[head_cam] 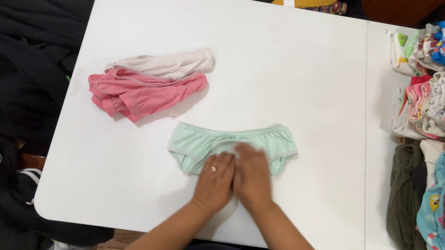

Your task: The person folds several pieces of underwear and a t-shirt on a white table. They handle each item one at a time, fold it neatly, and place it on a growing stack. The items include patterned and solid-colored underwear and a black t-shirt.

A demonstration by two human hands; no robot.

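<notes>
— Mint-green underwear, thin knit, lies flat mid-table; I judge it light, limp, easily bunched.
— Grip?
— My left hand and right hand rest open-palmed on its crotch, grasping nothing. I'd pinch the waistband corners.

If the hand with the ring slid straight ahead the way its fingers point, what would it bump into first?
The left hand already rests flat on the mint green underwear. Past its top edge lies bare white table, so the way looks free right up to the far edge.
</notes>
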